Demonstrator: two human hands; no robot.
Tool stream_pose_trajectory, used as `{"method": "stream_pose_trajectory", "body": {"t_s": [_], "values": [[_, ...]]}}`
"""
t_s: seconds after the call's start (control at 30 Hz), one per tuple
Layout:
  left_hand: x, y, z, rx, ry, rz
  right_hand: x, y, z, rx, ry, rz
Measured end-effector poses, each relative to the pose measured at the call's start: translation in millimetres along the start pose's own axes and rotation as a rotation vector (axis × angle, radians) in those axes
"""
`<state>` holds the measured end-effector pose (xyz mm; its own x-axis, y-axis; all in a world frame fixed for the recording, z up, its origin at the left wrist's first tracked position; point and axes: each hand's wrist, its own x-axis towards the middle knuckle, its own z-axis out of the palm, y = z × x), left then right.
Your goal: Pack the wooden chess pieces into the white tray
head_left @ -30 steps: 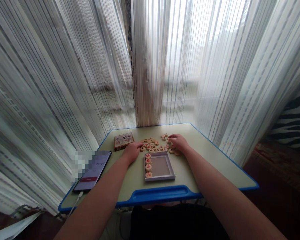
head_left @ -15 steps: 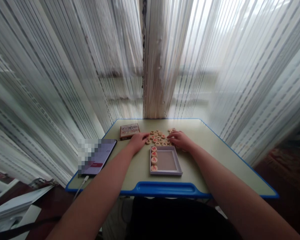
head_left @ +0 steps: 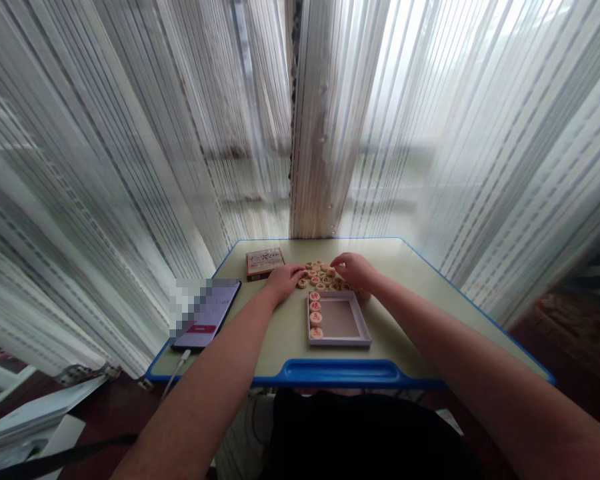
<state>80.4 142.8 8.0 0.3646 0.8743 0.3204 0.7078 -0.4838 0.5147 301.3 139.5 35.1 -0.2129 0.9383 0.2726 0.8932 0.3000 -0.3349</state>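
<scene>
Round wooden Chinese chess pieces [head_left: 315, 281] lie in a loose cluster on the table, marked with red and black characters. My left hand [head_left: 285, 283] rests at the cluster's left edge, open, fingers stretched toward the nearest pieces. Over the right side of the cluster is my right hand [head_left: 356, 271], its fingers apart and bent down close to the pieces; it hides some of them. Just in front stands a shallow white box tray [head_left: 365, 330]. Several red-marked pieces [head_left: 315, 319] form a column along its left wall.
A flat box with printed characters [head_left: 265, 263] lies behind my left hand. At the left edge is a tablet [head_left: 213, 313] with a white charging cable [head_left: 181, 363]. The table [head_left: 430, 320] has a blue rim and a blue front groove [head_left: 341, 371]. Striped curtains hang behind.
My right hand has shifted slightly away from me, over the far right pieces. My left hand stays beside the cluster. The whole view has moved a little.
</scene>
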Motion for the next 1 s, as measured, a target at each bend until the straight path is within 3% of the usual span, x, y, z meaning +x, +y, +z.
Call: {"method": "stream_pose_trajectory", "body": {"t_s": [0.17,0.3,0.53,0.67,0.8,0.93,1.0], "values": [[4,-2,3.0,0.047,0.034,-0.012,8,-9,6,-0.04,-0.094,-0.164],[6,-3,5.7,0.106,0.051,0.059,-2,-7,2,-0.075,-0.106,-0.188],[6,0,4.5,0.169,0.028,0.106,-11,-5,-9,-0.252,-0.069,-0.173],[2,2,2.3,0.123,0.084,0.101,-9,-10,-4,-0.352,-0.136,-0.162],[-4,4,1.4,0.138,0.009,0.139,-7,-12,-2,-0.404,-0.179,-0.161],[-2,12,-4.1,0.226,0.13,0.131,-6,-10,-4,-0.368,-0.175,-0.119],[7,19,-9.7,0.283,0.132,0.177,-5,-7,-4,-0.326,-0.147,-0.089]]}}
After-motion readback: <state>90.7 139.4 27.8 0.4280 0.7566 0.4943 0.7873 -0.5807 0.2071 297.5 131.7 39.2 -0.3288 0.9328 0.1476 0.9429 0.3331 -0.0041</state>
